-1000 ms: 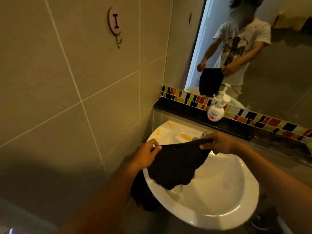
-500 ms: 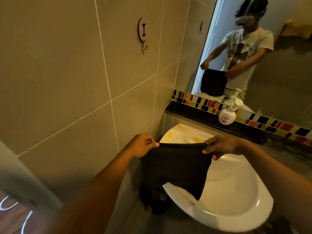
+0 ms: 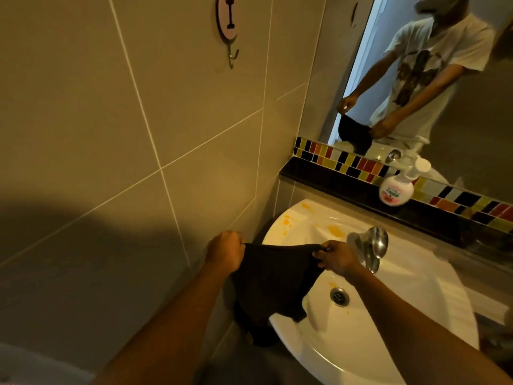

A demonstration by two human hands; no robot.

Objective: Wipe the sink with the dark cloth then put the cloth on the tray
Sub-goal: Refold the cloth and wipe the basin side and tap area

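The dark cloth (image 3: 274, 282) hangs spread between both hands above the left rim of the white sink (image 3: 402, 309). My left hand (image 3: 225, 250) grips its upper left corner beside the tiled wall. My right hand (image 3: 337, 257) pinches the upper right corner just in front of the chrome tap (image 3: 370, 245). The cloth's lower edge drapes over the sink's front left rim. Orange stains (image 3: 334, 228) mark the sink's back ledge, and smaller ones lie near the drain (image 3: 339, 296). No tray is in view.
A white soap pump bottle (image 3: 395, 188) stands on the dark ledge (image 3: 333, 180) under the mirror (image 3: 444, 79). A hook (image 3: 229, 31) is fixed high on the tiled wall at left. A dark object (image 3: 259, 333) sits below the sink's left side.
The view has swung so the tap and drain now show. Both hands still hold the cloth stretched, now slightly closer to the wall and off the basin's middle.
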